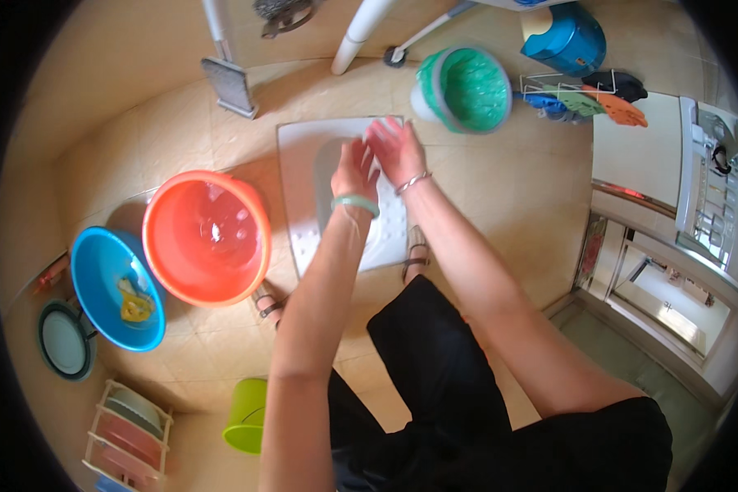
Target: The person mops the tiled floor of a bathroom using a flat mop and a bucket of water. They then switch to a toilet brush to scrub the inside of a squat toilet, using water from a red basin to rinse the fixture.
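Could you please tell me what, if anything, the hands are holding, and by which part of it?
Nothing appears to be held: the left hand and right hand look empty, close together above the white squat toilet.

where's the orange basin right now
In the head view, the orange basin sits left of centre, between the blue basin and the white squat pan.

I stood on glossy beige square floor tiles (533, 193), with a plain tan wall (131, 78) curving round ahead and leftward. A round white pipe (358, 34) rose against it. On my right stood a smooth white-fronted cabinet (635, 152); behind my left, a cream tiered rack (97, 422). Soft light brightened everything.
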Motion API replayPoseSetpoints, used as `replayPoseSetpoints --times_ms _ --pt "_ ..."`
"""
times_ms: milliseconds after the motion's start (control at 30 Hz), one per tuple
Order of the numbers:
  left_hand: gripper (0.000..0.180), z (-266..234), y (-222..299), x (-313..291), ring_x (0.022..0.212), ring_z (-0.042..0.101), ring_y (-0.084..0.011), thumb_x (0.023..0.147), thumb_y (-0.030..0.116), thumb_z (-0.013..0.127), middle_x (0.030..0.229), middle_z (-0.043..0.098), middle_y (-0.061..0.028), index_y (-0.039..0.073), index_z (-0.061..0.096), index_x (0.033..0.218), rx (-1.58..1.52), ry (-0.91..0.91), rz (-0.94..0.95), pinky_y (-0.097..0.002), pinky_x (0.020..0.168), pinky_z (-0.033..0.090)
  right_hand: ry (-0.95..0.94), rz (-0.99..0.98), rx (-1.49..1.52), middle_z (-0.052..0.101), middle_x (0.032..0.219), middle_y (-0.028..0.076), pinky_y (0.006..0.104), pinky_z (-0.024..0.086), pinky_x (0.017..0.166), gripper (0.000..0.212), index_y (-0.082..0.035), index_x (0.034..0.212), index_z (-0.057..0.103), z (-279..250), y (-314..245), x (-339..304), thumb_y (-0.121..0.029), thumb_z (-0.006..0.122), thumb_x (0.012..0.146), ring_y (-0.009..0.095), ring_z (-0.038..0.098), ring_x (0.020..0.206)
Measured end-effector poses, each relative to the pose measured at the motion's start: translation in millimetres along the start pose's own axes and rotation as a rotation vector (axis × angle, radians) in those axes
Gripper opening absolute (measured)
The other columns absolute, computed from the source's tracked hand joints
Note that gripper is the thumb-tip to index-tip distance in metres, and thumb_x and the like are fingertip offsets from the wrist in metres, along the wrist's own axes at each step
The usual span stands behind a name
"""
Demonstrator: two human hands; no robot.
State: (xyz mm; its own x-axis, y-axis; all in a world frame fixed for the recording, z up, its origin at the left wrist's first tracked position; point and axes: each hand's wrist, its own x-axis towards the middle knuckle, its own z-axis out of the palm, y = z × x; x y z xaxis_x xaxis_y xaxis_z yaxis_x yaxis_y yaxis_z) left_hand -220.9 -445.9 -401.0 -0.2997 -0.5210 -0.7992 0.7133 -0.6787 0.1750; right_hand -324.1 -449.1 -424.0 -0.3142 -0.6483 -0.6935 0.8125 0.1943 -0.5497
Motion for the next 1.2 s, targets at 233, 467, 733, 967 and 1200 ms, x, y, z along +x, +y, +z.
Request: replayPoseSetpoints --times_ms 233,467,733,967,1200 --pt "0.055 147.7 7.3 65.8 0.133 0.031 -0.0246 0.098 0.044 0.031 0.144 0.036 -0.0083 0.006 0.037 0.137 0.044 -0.340 0.158 -0.0423 0.110 0.022 -0.160 -0.175 0.058 0.043 0.132 0.023 0.0483 0.044 0.093 0.055 -0.020 0.142 0.017 40.0 -175.1 120.2 -0.050 0.029 0.097 0.036 0.053 0.107" --pt "0.056 182.1 -2.3 83.4 0.135 0.028 -0.0258 0.099 0.043 0.027 0.145 0.032 -0.0106 0.003 0.035 0.138 -0.010 -0.367 0.182 -0.0403 0.111 0.022 -0.259 -0.145 0.005 0.042 0.131 0.026 0.0515 0.041 0.096 0.051 -0.019 0.138 0.022 70.5 -217.3 151.8 -0.049 0.028 0.097 0.041 0.049 0.112" --pt "0.055 175.6 8.4 81.9 0.133 0.030 -0.0270 0.099 0.042 0.029 0.144 0.034 -0.0114 0.002 0.037 0.136 0.007 -0.369 0.222 -0.0414 0.110 0.023 -0.254 -0.151 0.008 0.046 0.125 0.029 0.0516 0.041 0.100 0.048 -0.005 0.127 0.034 66.9 -215.2 138.5 -0.043 0.035 0.097 0.041 0.049 0.114" --pt "0.048 53.1 18.0 51.0 0.127 0.038 -0.0235 0.098 0.037 0.039 0.137 0.044 -0.0087 0.005 0.042 0.133 0.155 -0.152 0.215 -0.0396 0.105 0.030 -0.262 0.088 -0.280 0.061 0.100 0.017 0.0410 0.052 0.080 0.035 -0.001 0.114 0.050 -0.1 -76.2 11.6 -0.017 0.063 0.086 0.027 0.062 0.090" --pt "0.045 -131.1 105.7 -5.7 0.117 0.048 -0.0178 0.095 0.035 0.048 0.127 0.053 -0.0052 0.008 0.046 0.131 0.433 0.268 0.305 -0.0363 0.097 0.036 -0.190 0.473 -0.040 0.057 0.092 0.012 0.0417 0.051 0.085 0.023 0.000 0.103 0.051 -24.9 91.2 -114.6 0.000 0.061 0.083 0.025 0.060 0.089"
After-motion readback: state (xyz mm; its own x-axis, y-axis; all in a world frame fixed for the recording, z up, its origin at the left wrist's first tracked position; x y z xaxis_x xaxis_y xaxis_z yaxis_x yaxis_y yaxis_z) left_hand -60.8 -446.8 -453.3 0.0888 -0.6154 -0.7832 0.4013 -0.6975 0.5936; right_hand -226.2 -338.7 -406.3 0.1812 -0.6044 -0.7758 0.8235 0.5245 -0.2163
